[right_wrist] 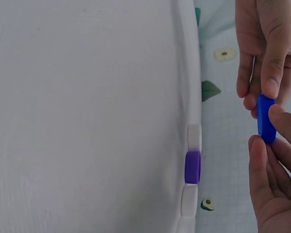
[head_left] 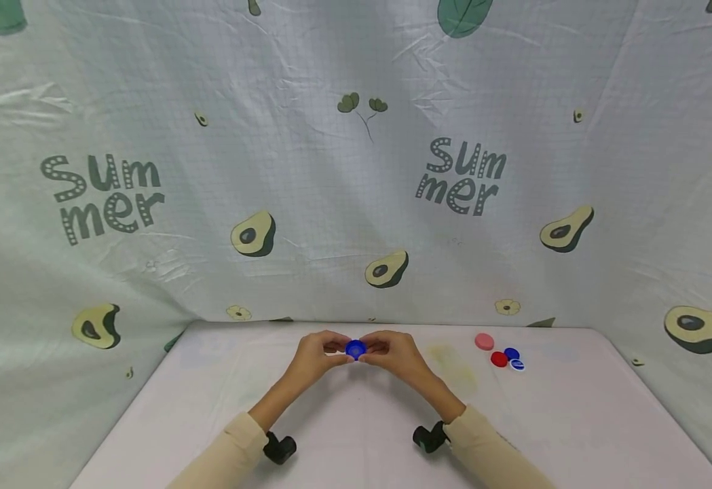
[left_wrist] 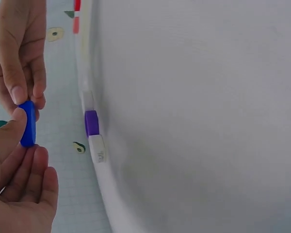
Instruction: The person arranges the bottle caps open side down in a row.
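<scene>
A round blue bottle cap (head_left: 356,349) is held up between both hands above the table, its open hollow side towards the head camera. My left hand (head_left: 313,356) pinches its left edge between thumb and fingers. On the opposite edge, my right hand (head_left: 397,353) pinches it the same way. In the left wrist view the blue cap (left_wrist: 29,125) appears edge-on, with the fingertips of both hands against it. The right wrist view also has the cap (right_wrist: 266,119) side-on between the two hands.
Farther back on the white table (head_left: 221,380), a purple cap (right_wrist: 192,167) lies between white ones (right_wrist: 189,200). To the right are a pink cap (head_left: 484,341), a red cap (head_left: 499,359), a blue cap (head_left: 511,354) and a blue-and-white cap (head_left: 517,365). A printed curtain (head_left: 319,170) hangs behind.
</scene>
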Demonstrator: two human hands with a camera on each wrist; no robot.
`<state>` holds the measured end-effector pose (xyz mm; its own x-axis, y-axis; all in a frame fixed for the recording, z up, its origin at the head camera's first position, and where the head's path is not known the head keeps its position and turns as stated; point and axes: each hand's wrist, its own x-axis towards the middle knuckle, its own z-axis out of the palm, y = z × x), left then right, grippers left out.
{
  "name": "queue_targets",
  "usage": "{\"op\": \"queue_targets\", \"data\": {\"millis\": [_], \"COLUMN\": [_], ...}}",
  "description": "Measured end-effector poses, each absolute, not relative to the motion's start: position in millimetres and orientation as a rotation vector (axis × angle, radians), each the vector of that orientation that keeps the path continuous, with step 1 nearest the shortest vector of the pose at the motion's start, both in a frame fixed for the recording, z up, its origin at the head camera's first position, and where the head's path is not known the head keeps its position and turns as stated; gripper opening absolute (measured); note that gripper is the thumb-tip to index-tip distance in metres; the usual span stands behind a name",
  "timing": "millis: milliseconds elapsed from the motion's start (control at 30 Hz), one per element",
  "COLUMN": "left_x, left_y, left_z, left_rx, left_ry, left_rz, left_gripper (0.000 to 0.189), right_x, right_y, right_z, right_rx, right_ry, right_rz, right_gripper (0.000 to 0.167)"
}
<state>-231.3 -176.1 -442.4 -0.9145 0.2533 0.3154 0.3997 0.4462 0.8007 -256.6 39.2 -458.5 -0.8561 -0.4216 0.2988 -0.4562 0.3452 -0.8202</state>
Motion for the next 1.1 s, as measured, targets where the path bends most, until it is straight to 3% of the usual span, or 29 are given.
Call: {"op": "queue_targets", "data": {"millis": [567, 1100], "left_x": [-234.0, -241.3], "left_y": [-191.6, -188.0], "left_z": [-459.6, -472.5], "left_rx": [-0.361, -0.414], "left_ry": [-2.725, -2.796], "left_rz": [-1.498, -1.376], "left_gripper": [0.029, 0.026], "right_x": [-262.5, -264.2], "right_y": [21.7, 10.1], "right_z": [-474.7, -476.5], "right_rx": [0.782, 0.585], "right_ry": [-2.746, -2.854], "right_rz": [1.595, 1.477], "right_gripper": [0.026, 0.022]}}
